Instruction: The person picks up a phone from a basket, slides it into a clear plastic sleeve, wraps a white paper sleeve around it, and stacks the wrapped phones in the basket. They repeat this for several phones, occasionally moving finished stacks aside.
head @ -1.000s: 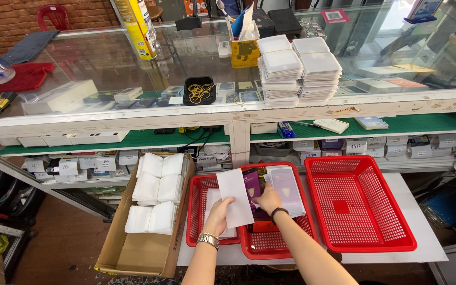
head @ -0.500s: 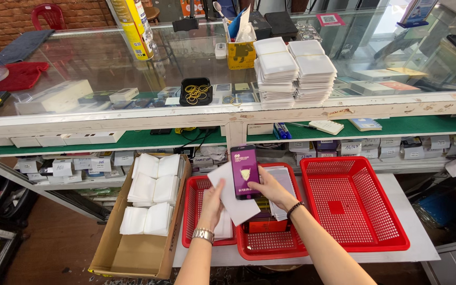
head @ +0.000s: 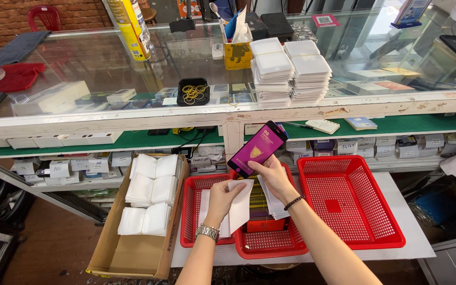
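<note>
Shop: glass display counter (head: 133, 79), stocked shelves (head: 80, 169)

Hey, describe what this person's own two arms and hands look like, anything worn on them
Both forearms are bare, with no sleeves in view and no gloves. The left hand has a silver metal-link wristwatch on its wrist. The right hand has a thin dark beaded bracelet on its wrist. No rings can be made out.

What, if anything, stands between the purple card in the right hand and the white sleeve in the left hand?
Nothing visible: the purple card in the right hand is raised just above the white sleeve in the left hand, open air between them.
</note>
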